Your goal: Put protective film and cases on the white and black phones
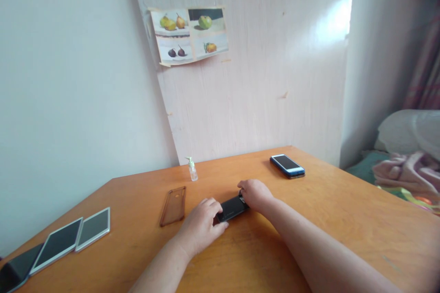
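A black phone [234, 207] lies at a slant near the middle of the wooden table, between my two hands. My left hand [203, 223] grips its left end, thumb along the near edge and fingers over the far side. The opposite end is held by my right hand [255, 195], whose fingers curl over it. A small light patch shows beside those fingers; I cannot make out what it is. Left of my left hand rests a clear brownish phone case [173, 206], apart from it.
A small pump bottle [193, 170] stands toward the table's back. Stacked phones [287, 165] lie at the back right. Along the left edge are a white tablet [57, 243], a smaller white device [93, 229] and a dark one [19, 268]. The wall panel [254, 100] rises behind.
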Demonstrator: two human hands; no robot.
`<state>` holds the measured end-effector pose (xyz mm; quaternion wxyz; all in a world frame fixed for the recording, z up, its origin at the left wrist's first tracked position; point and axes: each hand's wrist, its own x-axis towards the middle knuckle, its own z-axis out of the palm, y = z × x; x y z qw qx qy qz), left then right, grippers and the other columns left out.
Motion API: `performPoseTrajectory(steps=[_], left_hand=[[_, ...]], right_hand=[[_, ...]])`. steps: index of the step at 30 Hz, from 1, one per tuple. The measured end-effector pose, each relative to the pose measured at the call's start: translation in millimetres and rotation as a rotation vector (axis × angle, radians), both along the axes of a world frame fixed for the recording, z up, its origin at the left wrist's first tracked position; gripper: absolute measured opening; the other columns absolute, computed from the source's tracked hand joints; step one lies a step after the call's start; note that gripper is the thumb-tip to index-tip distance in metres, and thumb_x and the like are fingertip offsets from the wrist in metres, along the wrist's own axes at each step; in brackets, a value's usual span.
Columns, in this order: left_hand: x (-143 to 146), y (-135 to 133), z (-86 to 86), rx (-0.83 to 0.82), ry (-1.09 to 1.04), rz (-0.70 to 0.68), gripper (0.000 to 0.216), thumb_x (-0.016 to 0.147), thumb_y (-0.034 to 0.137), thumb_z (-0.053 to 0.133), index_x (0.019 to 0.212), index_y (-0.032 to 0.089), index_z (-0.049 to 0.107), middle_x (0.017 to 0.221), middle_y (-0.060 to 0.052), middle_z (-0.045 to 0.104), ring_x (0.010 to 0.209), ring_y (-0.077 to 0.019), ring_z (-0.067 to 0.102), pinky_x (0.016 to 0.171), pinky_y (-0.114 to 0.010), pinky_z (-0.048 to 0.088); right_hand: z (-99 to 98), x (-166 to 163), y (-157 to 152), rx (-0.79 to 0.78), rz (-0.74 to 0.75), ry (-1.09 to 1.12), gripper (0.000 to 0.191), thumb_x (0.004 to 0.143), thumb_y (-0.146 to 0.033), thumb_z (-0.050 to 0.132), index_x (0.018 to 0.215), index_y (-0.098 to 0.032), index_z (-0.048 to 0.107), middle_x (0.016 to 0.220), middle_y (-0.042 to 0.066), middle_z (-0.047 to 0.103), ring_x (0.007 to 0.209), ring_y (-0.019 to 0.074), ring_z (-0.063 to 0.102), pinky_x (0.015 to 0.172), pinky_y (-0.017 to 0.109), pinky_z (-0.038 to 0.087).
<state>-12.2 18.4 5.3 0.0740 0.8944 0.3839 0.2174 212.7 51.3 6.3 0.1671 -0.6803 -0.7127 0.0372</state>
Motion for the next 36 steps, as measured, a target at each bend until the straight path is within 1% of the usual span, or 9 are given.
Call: performPoseTrajectory(steps=[4, 11, 20, 23, 27, 29, 33, 34, 36], left_hand=[[0.4, -0.4, -1.1, 0.000, -0.009, 0.002, 0.015, 0.075, 0.024, 0.066, 0.089, 0.022, 0.060, 0.095, -0.004, 0.059, 0.092, -0.0216, 0.056, 0.076, -0.029, 0.042], [0.7, -0.7, -2.4, -0.014, -0.026, 0.012, 0.019, 0.076, 0.022, 0.064, 0.094, 0.023, 0.060, 0.099, -0.005, 0.058, 0.097, -0.0219, 0.056, 0.082, -0.031, 0.043], [0.7, 0.5, -2.7, -0.040, -0.052, 0.009, 0.018, 0.076, 0.024, 0.064, 0.093, 0.022, 0.061, 0.101, -0.006, 0.059, 0.101, -0.0229, 0.055, 0.087, -0.033, 0.044], [0.6, 1.0, -3.2, -0.054, -0.067, 0.013, 0.024, 0.075, 0.025, 0.066, 0.098, 0.023, 0.062, 0.103, -0.006, 0.059, 0.102, -0.0234, 0.055, 0.091, -0.034, 0.043], [0.3, 2.8, -6.2, -0.074, -0.107, 0.037, 0.043, 0.073, 0.028, 0.067, 0.116, 0.023, 0.059, 0.120, -0.008, 0.059, 0.115, -0.0255, 0.053, 0.102, -0.038, 0.039], [0.3, 3.7, -8.1, -0.087, -0.119, 0.061, 0.049, 0.074, 0.030, 0.068, 0.121, 0.023, 0.056, 0.123, -0.009, 0.059, 0.117, -0.0264, 0.052, 0.103, -0.039, 0.038], [0.8, 5.1, -9.6, -0.117, -0.129, 0.092, 0.051, 0.072, 0.031, 0.069, 0.120, 0.022, 0.057, 0.118, -0.009, 0.064, 0.112, -0.0273, 0.056, 0.098, -0.038, 0.041], [0.9, 5.5, -9.5, -0.121, -0.137, 0.096, 0.051, 0.071, 0.031, 0.070, 0.120, 0.022, 0.057, 0.117, -0.009, 0.064, 0.111, -0.0273, 0.056, 0.097, -0.038, 0.042], [1.0, 6.5, -9.2, -0.121, -0.151, 0.110, 0.050, 0.070, 0.031, 0.071, 0.118, 0.023, 0.058, 0.114, -0.009, 0.065, 0.109, -0.0274, 0.057, 0.095, -0.037, 0.043]], right_hand=[[-0.5, -2.0, 0.1, -0.013, 0.010, -0.044, 0.022, 0.083, -0.022, 0.052, 0.091, -0.023, 0.073, 0.097, 0.010, 0.073, 0.093, 0.0227, 0.066, 0.074, 0.028, 0.043], [0.0, -4.5, -0.7, -0.002, 0.020, -0.078, 0.024, 0.084, -0.019, 0.051, 0.095, -0.024, 0.072, 0.100, 0.010, 0.072, 0.096, 0.0234, 0.064, 0.075, 0.029, 0.043], [2.0, -5.8, -4.1, -0.002, 0.022, -0.076, 0.023, 0.084, -0.018, 0.052, 0.095, -0.022, 0.071, 0.100, 0.011, 0.071, 0.097, 0.0247, 0.063, 0.075, 0.030, 0.042], [3.6, -6.5, -5.1, -0.002, 0.015, -0.059, 0.022, 0.084, -0.019, 0.053, 0.094, -0.022, 0.072, 0.099, 0.011, 0.072, 0.097, 0.0241, 0.063, 0.075, 0.029, 0.041], [7.3, -5.0, -5.6, -0.003, -0.024, -0.017, 0.021, 0.086, -0.025, 0.052, 0.092, -0.023, 0.072, 0.097, 0.010, 0.072, 0.094, 0.0224, 0.064, 0.072, 0.028, 0.040], [9.9, -3.0, -5.6, 0.000, -0.050, 0.010, 0.023, 0.088, -0.029, 0.050, 0.095, -0.025, 0.071, 0.098, 0.008, 0.072, 0.093, 0.0213, 0.064, 0.070, 0.027, 0.039], [15.8, 2.6, -5.3, 0.020, -0.125, 0.068, 0.029, 0.089, -0.037, 0.048, 0.107, -0.024, 0.065, 0.100, 0.007, 0.071, 0.090, 0.0203, 0.063, 0.066, 0.027, 0.037], [17.3, 4.2, -5.1, 0.025, -0.148, 0.093, 0.030, 0.087, -0.039, 0.049, 0.108, -0.023, 0.064, 0.098, 0.007, 0.071, 0.088, 0.0201, 0.063, 0.064, 0.026, 0.036], [19.9, 7.7, -4.6, 0.028, -0.184, 0.144, 0.029, 0.085, -0.042, 0.052, 0.102, -0.022, 0.064, 0.091, 0.006, 0.070, 0.081, 0.0189, 0.062, 0.060, 0.026, 0.034]])
